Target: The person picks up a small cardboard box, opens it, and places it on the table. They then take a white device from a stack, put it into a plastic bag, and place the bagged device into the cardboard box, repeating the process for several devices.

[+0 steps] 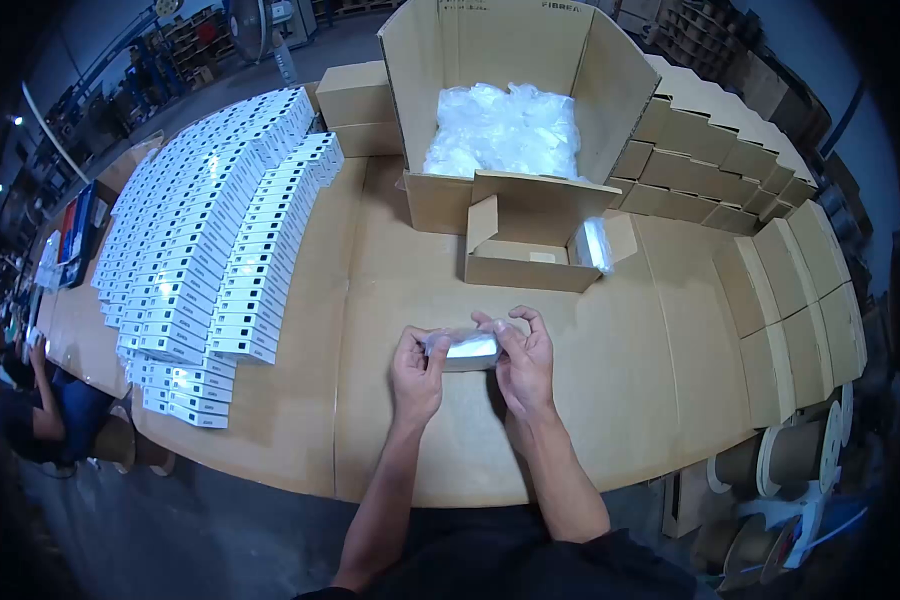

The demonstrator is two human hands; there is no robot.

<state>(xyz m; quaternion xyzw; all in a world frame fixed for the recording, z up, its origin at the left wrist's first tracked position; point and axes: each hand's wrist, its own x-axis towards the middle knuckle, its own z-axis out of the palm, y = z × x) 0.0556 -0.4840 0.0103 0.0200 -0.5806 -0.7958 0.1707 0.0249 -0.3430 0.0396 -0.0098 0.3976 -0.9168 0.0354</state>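
Between my two hands is a small white box in a clear plastic bag [472,348], above the cardboard-covered table. My left hand [418,372] pinches its left end, thumb on top. At the other end, my right hand [523,362] grips the bag with thumb and fingers. Just beyond stands a small open carton [530,272], with a bagged white box [595,244] upright at its right end. Behind that, a large open carton [610,110] holds a heap of clear plastic bags [505,130].
Rows of stacked white boxes [200,230] cover the table's left side. Closed brown cartons [710,150] are piled at the back right, with more cartons [795,310] along the right edge. Cable spools [800,455] stand below right. Another person [45,400] sits at far left.
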